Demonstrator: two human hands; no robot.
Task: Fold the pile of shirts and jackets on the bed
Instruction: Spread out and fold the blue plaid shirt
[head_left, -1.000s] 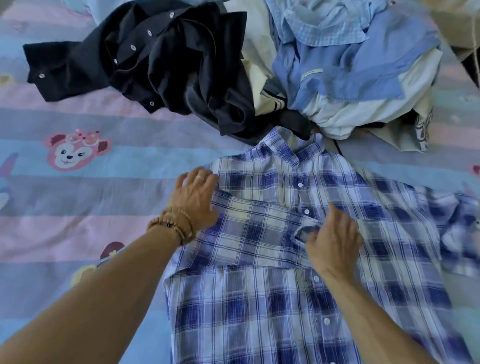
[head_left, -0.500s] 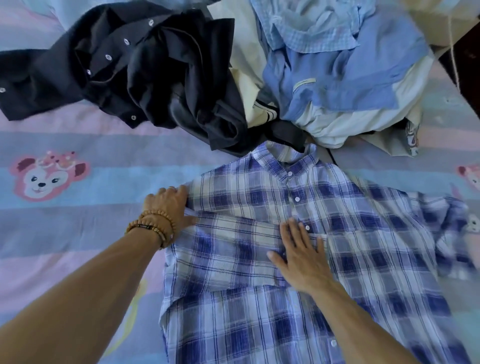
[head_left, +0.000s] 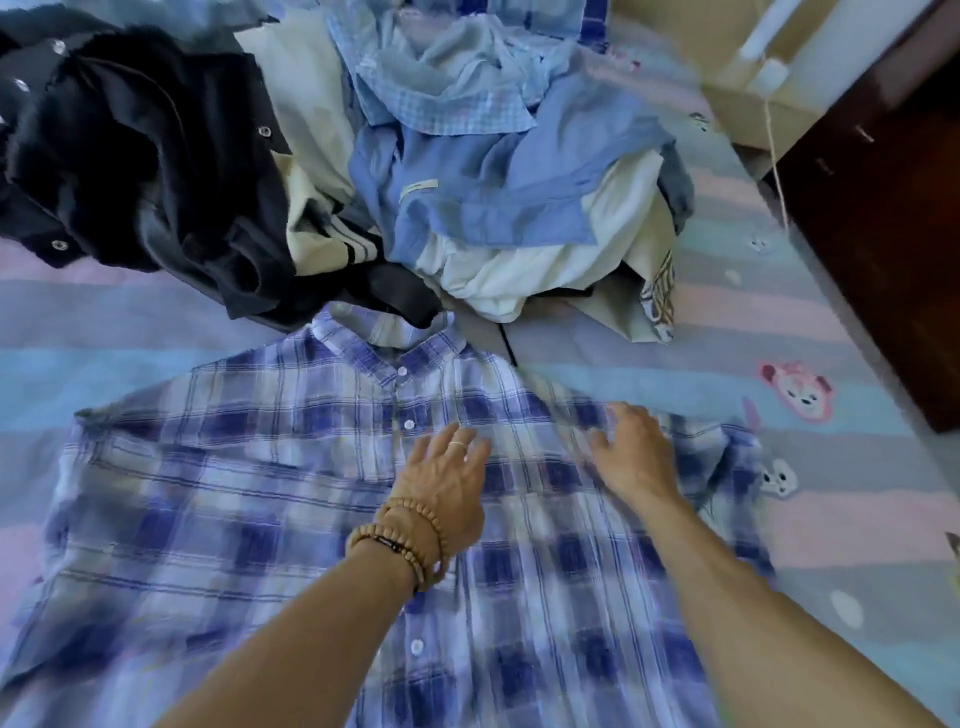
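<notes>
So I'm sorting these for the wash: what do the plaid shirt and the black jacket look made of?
Plaid shirt: looks like thin woven cotton or a blend, matte, lying flat with fine creases. Black jacket: heavier matte cloth, perhaps cotton twill, with metal-looking snaps; it bunches in thick folds. Blur leaves both uncertain.

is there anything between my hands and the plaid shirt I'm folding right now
Nothing visible does. The left hand and the right hand both lie open, directly on the plaid shirt, which is spread on the bed. The unfolded pile sits beyond the collar, clear of both hands.
</notes>
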